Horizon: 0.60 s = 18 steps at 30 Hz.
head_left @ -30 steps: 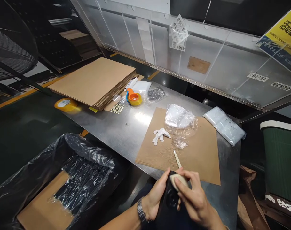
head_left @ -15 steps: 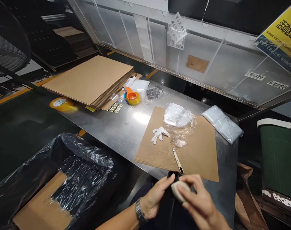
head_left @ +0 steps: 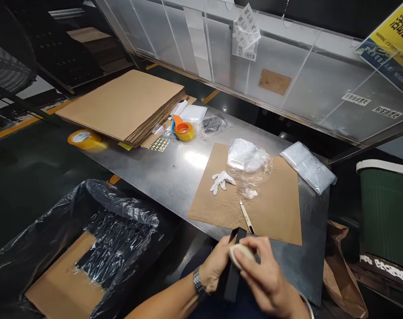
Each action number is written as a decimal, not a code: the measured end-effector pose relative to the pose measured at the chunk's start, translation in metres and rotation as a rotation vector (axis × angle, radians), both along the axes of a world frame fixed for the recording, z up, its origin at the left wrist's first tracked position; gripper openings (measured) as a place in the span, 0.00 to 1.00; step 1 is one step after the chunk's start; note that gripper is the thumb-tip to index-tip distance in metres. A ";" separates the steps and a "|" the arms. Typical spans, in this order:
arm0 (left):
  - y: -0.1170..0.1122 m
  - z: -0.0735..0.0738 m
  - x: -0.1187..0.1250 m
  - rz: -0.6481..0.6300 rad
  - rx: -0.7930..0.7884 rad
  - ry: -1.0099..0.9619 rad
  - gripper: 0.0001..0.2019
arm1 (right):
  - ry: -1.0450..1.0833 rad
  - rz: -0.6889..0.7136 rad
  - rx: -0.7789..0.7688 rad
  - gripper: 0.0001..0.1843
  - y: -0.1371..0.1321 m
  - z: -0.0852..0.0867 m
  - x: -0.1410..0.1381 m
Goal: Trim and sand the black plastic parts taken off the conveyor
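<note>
In the head view, my left hand (head_left: 215, 263) is closed around a long black rectangular bar-like piece (head_left: 233, 280), held tilted in front of the table edge. My right hand (head_left: 266, 277) pinches a pale beige rounded pad (head_left: 240, 256) against the black piece; the pad's material is too blurred to tell. A craft knife (head_left: 246, 215) with a cream handle lies just beyond the hands on a brown cardboard sheet (head_left: 208, 208). White gloves (head_left: 222, 181) and clear plastic bags (head_left: 248, 156) rest on the same sheet.
A cardboard stack (head_left: 122, 99) stands at the table's far left, beside an orange tape dispenser (head_left: 182, 128) and a tape roll (head_left: 84, 139). A black-lined bin (head_left: 128, 212) is at lower left. A white package (head_left: 308, 167) lies right; a green bin (head_left: 385, 212) stands beyond.
The beige pad has shifted left and slightly up with my right hand. The black piece has come up and now shows more of its length.
</note>
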<state>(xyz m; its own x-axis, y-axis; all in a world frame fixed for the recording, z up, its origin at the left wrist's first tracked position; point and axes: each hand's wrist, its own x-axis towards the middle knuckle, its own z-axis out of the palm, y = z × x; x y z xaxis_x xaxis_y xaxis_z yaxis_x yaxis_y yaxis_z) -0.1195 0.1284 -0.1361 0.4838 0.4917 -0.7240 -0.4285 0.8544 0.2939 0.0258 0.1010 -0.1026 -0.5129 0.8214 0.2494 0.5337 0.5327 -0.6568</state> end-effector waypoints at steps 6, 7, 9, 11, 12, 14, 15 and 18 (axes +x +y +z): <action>0.012 -0.017 0.001 0.022 -0.149 0.011 0.17 | -0.023 -0.103 0.068 0.23 -0.034 -0.014 -0.022; 0.013 -0.018 0.002 0.001 -0.192 -0.005 0.18 | -0.029 -0.141 0.106 0.23 -0.037 -0.018 -0.025; 0.014 -0.018 0.004 -0.043 -0.272 -0.038 0.20 | -0.050 -0.198 0.191 0.22 -0.041 -0.026 -0.030; 0.016 -0.019 0.005 -0.052 -0.323 -0.058 0.20 | -0.064 -0.224 0.263 0.22 -0.046 -0.034 -0.032; 0.017 -0.019 0.006 -0.038 -0.335 -0.061 0.20 | -0.060 -0.244 0.292 0.21 -0.048 -0.038 -0.031; 0.020 -0.019 0.004 0.019 -0.337 -0.046 0.20 | -0.049 -0.280 0.333 0.21 -0.051 -0.046 -0.022; 0.021 -0.019 0.003 0.057 -0.328 -0.029 0.19 | -0.046 -0.300 0.338 0.21 -0.051 -0.051 -0.015; 0.026 -0.016 -0.004 0.188 -0.271 0.045 0.14 | -0.088 -0.372 0.279 0.23 -0.043 -0.076 0.015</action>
<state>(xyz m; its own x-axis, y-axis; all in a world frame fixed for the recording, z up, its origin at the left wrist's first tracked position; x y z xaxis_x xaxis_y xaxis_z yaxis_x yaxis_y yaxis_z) -0.1235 0.1541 -0.1519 0.3674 0.3561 -0.8592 -0.5777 0.8113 0.0892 0.0410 0.0584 -0.1788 -0.2250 0.8611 0.4559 0.7689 0.4443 -0.4597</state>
